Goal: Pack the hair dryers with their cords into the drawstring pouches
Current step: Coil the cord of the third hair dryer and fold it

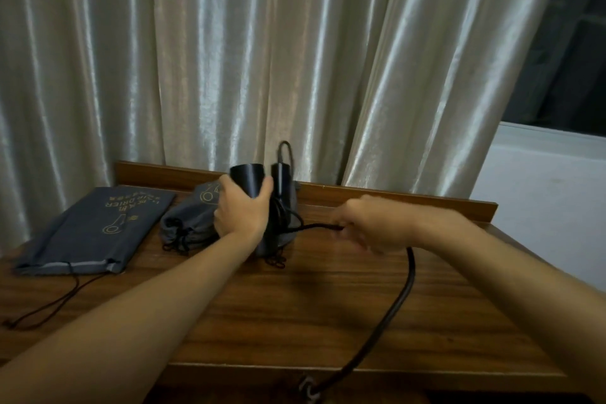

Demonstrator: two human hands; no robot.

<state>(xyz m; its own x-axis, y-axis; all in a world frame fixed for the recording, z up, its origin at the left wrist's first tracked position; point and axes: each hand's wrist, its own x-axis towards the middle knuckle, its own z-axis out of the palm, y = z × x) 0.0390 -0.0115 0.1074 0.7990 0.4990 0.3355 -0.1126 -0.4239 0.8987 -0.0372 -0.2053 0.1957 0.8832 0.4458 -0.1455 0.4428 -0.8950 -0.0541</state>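
A black hair dryer stands upright at the back middle of the wooden table, its folded handle beside the barrel. My left hand grips the barrel. My right hand holds the black cord, which runs taut from the dryer to my fingers, then curves down over the table's front edge. A filled grey drawstring pouch lies just left of the dryer. A flat empty grey pouch with gold print lies at the far left. Grey pouch fabric sits under the dryer.
Shiny beige curtains hang right behind the table. A raised wooden lip runs along the table's back edge. A dark window and a white wall are on the right. The flat pouch's drawstring trails toward the front left.
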